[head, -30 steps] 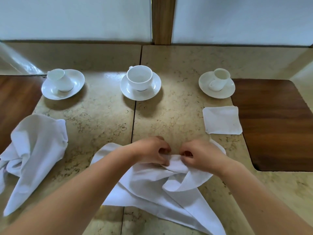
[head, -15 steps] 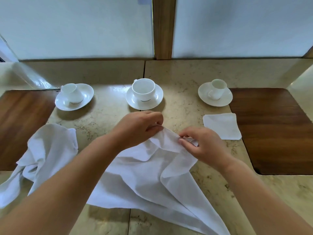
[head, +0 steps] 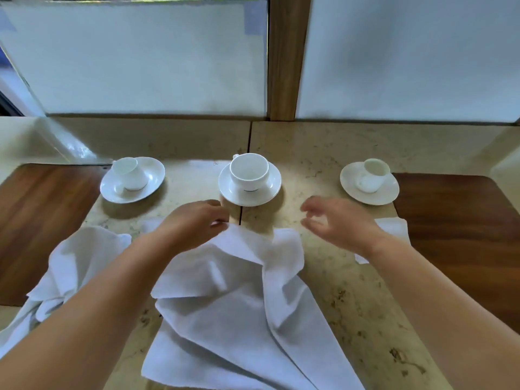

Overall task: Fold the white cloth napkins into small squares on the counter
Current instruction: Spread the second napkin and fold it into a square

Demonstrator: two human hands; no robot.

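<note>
A rumpled white napkin (head: 233,311) lies spread on the beige stone counter (head: 351,294) in front of me. My left hand (head: 197,220) pinches its far edge near the counter seam. To the right, my right hand (head: 337,223) hovers with fingers apart and holds nothing. A small folded napkin square (head: 394,226) sits behind my right wrist, partly hidden. Another crumpled white napkin (head: 76,263) lies at the left, half under my left forearm.
Three white cups on saucers stand in a row at the back: left (head: 132,178), middle (head: 250,178), right (head: 370,181). Dark wood insets (head: 461,235) flank the counter on both sides. A wall with a wooden post (head: 285,57) rises behind.
My right hand has let go of the napkin and moved right with fingers spread. My left hand has carried the napkin's edge farther back toward the middle cup.
</note>
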